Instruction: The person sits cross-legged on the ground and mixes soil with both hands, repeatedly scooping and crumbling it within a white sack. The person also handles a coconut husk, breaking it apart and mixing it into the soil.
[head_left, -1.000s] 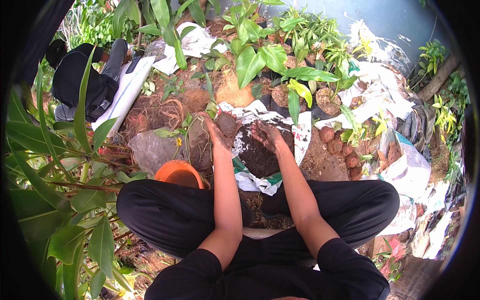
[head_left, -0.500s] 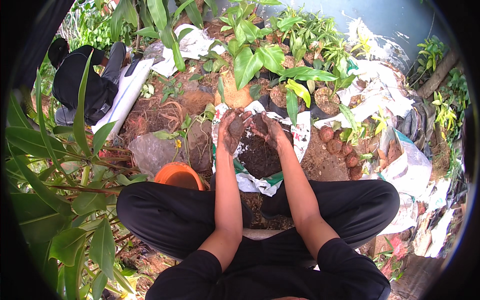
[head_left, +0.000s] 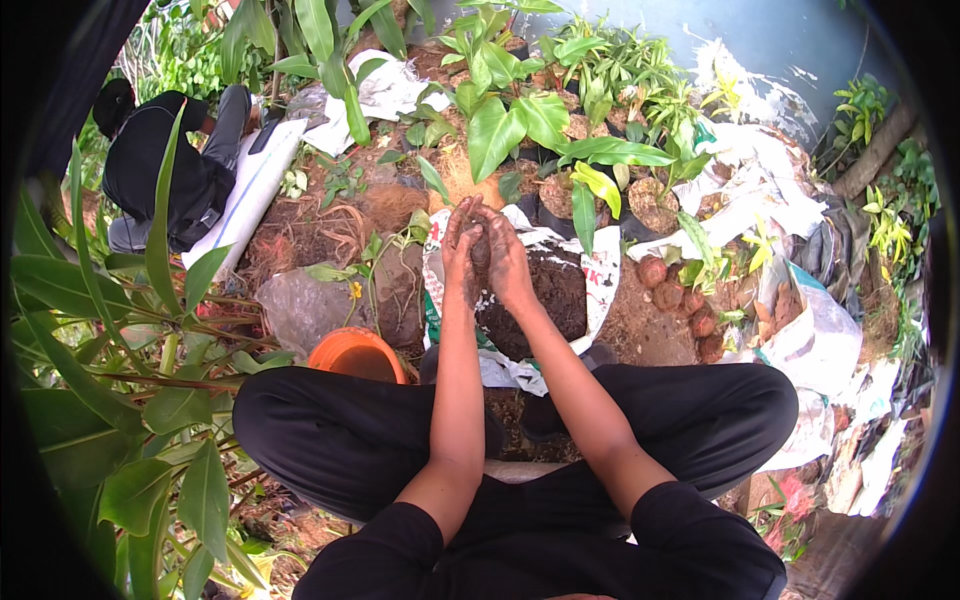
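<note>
My left hand (head_left: pixel 460 246) and my right hand (head_left: pixel 506 258) are cupped together, both smeared with dark soil. Between the palms shows part of a dark lump of soil (head_left: pixel 481 252), pressed from both sides; the fingers hide the rest. Just below and to the right of the hands, loose dark soil (head_left: pixel 545 295) lies heaped on an opened white sack (head_left: pixel 600 285) with red and green print. Several round reddish-brown balls (head_left: pixel 667 294) sit in a group on the ground to the right of the sack.
An orange pot (head_left: pixel 357 352) stands by my left knee. Potted plants (head_left: pixel 515 120) crowd the far side. White sacking (head_left: pixel 750 190) lies at the right. Large leaves (head_left: pixel 180 400) rise at the left, and a person in black (head_left: pixel 155 170) crouches at far left beside a white sack (head_left: pixel 260 180).
My right hand has moved left from over the soil heap and closed against my left hand. The lump is now enclosed between both palms.
</note>
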